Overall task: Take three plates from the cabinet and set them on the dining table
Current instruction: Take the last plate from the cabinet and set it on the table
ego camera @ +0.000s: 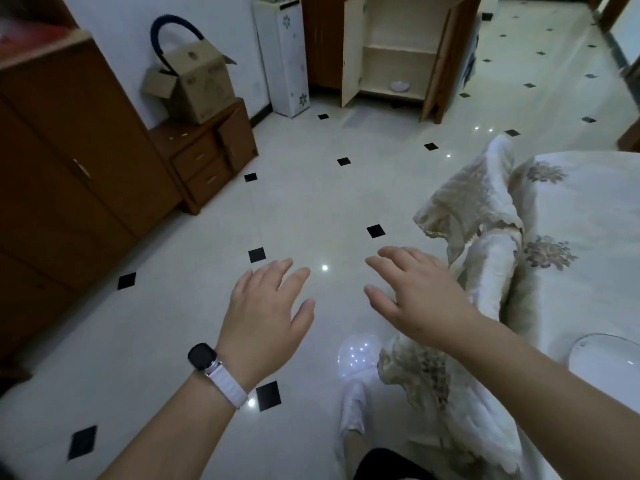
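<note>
One plate (400, 86) sits on the bottom shelf of the open cabinet (398, 60), well apart from you across the floor (311, 202), straight ahead of your hands. A second plate (604, 363) is already on the tabletop (588, 209), just beside your right forearm. Left hand (266, 306) and right hand (419, 292) hold nothing, fingers (277, 271) spread loosely, palms down. Neither is clearly nearer, so you'll likely need to walk over first.

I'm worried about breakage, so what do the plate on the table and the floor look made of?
Plate: probably glazed white ceramic, smooth with a bright rim highlight; glass possible. Floor: polished hard tile, glossy, mirroring lamp spots, with black diamond insets.
</note>
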A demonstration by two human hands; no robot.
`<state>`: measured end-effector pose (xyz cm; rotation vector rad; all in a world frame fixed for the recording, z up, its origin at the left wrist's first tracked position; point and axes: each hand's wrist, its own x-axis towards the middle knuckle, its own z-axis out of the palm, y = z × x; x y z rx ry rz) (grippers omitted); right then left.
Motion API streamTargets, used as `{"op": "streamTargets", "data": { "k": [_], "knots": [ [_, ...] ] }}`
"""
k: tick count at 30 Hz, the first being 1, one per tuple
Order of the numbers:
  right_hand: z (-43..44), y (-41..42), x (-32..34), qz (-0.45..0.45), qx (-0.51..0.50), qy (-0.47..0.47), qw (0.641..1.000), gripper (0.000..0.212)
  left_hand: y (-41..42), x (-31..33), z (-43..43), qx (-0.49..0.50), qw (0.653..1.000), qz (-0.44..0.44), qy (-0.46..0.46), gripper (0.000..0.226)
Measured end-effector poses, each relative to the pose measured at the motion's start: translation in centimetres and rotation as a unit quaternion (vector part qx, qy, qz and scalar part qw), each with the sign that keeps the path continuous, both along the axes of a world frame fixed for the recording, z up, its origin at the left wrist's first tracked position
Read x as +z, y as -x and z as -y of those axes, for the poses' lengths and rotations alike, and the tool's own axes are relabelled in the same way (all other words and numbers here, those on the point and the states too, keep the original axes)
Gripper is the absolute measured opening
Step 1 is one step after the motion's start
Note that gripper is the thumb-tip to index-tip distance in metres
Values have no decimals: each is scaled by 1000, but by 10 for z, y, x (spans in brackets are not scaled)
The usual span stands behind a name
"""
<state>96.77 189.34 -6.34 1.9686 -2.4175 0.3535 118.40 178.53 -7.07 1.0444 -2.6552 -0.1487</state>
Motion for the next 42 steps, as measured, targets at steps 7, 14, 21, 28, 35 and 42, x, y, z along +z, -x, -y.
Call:
{"op": "streamTargets", "data": {
  "k": [7,14,21,28,35,42],
  "knots": [
    [73,73,-29,14,-19,-13,1000,52,84,-19,77,-17,999,35,-18,46],
    [133,150,-36,52,-54,12,997,50,175,-1,148,-55,996,67,-12,48],
    [154,201,-26,59,-102,13,993,49,236,1,189,-84,995,47,-13,47],
    [179,243,-20,44,-147,11,988,48,288,-8,233,-127,991,26,-12,47],
    [249,279,-16,25,-168,-9,985,49,334,-14,316,-153,988,-1,-15,46],
    [373,329,11,4,-208,-28,978,60,392,-5,454,-177,983,-27,-28,48]
  ]
}}
